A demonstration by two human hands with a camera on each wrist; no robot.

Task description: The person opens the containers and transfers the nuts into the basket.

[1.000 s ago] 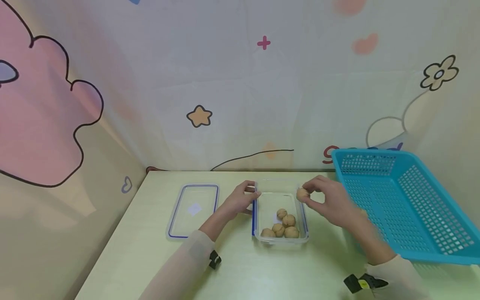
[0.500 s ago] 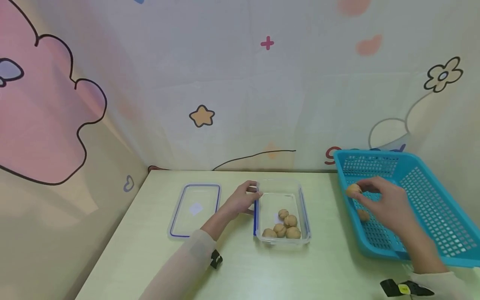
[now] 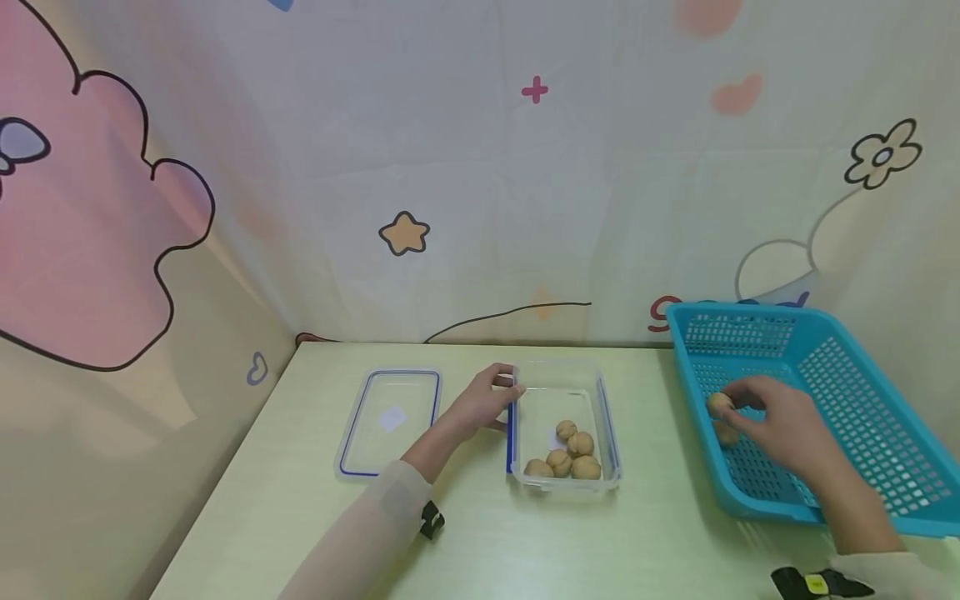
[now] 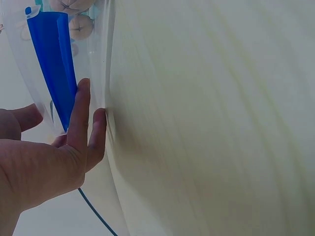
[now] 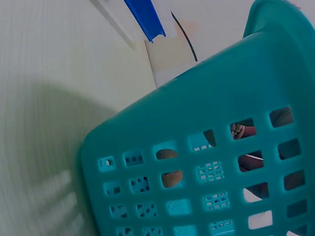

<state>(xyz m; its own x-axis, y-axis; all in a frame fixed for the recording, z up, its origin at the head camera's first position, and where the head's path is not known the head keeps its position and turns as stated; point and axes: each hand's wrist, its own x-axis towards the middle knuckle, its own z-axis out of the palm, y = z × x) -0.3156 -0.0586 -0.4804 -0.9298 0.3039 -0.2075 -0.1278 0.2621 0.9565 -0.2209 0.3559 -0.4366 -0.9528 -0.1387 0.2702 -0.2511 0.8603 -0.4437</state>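
Observation:
In the head view, my right hand (image 3: 783,421) pinches a walnut (image 3: 719,405) between thumb and fingers, inside the blue basket (image 3: 693,450) near its left wall. Another walnut (image 3: 725,433) lies in the basket just below it. My left hand (image 3: 480,402) grips the left side of a clear plastic food container (image 3: 613,450), thumb at the rim and fingers along the outer wall. Several walnuts (image 3: 580,444) sit in the container's near end. A blue locking flap (image 4: 54,64) shows by my left fingers in the left wrist view. In the right wrist view, the basket wall (image 5: 197,108) mostly hides my right hand.
A clear lid with a blue seal (image 3: 365,417) lies flat on the pale table (image 3: 480,533), left of the container. A patterned cloth backdrop (image 3: 465,167) hangs along the table's back edge. The basket stands at the right side of the table.
My right hand went from the container's right rim over into the basket, still holding a walnut, and then sank lower there. My left hand stays on the container.

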